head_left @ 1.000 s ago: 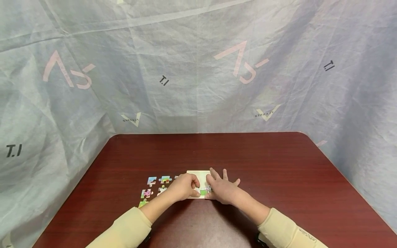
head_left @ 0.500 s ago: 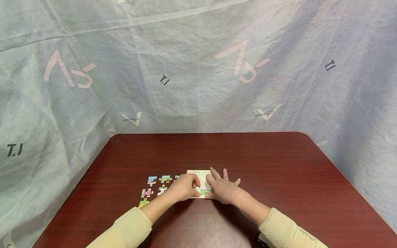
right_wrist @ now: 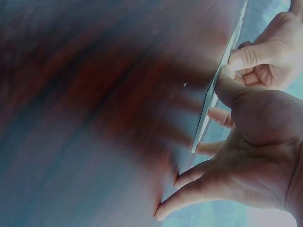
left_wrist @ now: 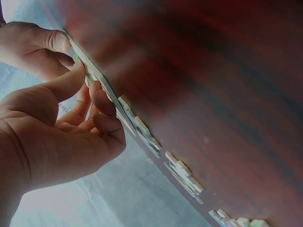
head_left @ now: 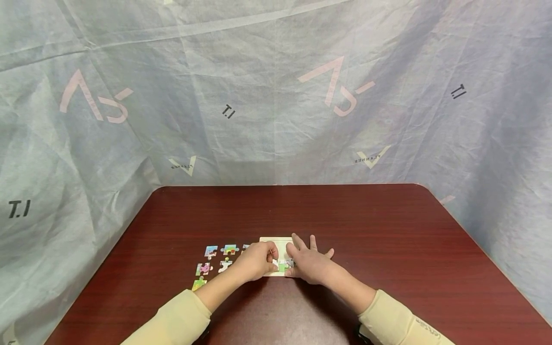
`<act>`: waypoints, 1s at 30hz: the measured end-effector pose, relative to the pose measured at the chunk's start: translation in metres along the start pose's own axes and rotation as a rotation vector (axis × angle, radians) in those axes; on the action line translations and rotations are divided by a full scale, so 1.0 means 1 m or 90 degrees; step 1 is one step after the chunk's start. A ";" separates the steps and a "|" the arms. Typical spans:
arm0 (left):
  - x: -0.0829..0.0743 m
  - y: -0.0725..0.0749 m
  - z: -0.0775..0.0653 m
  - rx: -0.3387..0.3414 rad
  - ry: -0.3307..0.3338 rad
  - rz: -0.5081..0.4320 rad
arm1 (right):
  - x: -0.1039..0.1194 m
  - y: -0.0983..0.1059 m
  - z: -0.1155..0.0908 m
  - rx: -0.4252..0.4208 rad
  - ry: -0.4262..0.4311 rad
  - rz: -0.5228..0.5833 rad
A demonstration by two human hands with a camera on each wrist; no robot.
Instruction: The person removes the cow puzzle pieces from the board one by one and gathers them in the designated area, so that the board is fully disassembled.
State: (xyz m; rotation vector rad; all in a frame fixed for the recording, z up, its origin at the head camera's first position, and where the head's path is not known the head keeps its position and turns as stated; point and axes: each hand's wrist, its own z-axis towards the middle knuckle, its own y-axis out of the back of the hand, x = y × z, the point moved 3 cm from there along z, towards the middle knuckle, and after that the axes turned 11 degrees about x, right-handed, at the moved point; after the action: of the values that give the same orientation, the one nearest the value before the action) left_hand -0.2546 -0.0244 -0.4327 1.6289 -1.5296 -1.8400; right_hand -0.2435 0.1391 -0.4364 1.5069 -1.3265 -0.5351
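Observation:
A pale shallow puzzle tray (head_left: 266, 239) lies flat near the middle of the table, with a few green and white pieces (head_left: 283, 267) fitted along its near side. My left hand (head_left: 254, 261) is over the tray's left part, its fingers bent and its thumb against a puzzle piece by the near edge; the fingertips partly cover that piece. Fingers spread, my right hand (head_left: 311, 263) rests over the tray's right side, thumb at the near edge. In the left wrist view, the left thumb and fingers (left_wrist: 102, 97) stand close together at the tray.
Several loose puzzle pieces lie in rows to the left of the tray, among them a pink one (head_left: 204, 269) and a yellow-green one (head_left: 200, 284). The left forearm partly hides them. A dark red table (head_left: 366, 215) runs back to a grey cloth backdrop (head_left: 267, 143).
The left thumb has shifted slightly at the tray's near edge, and a little more of the white and green pieces shows there. The right hand stays in place.

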 end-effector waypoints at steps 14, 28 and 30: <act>0.003 0.003 0.001 -0.034 -0.039 -0.030 | 0.001 -0.001 0.001 -0.004 0.002 -0.004; 0.019 0.014 -0.011 -0.038 -0.035 -0.094 | 0.000 -0.001 0.003 -0.008 -0.006 -0.021; 0.021 0.016 -0.014 -0.030 -0.036 -0.099 | -0.001 -0.001 0.003 -0.010 -0.006 -0.021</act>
State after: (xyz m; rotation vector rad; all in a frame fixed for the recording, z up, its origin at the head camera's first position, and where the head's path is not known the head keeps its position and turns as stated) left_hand -0.2569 -0.0543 -0.4292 1.7326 -1.4051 -2.0014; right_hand -0.2452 0.1386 -0.4388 1.5183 -1.3035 -0.5733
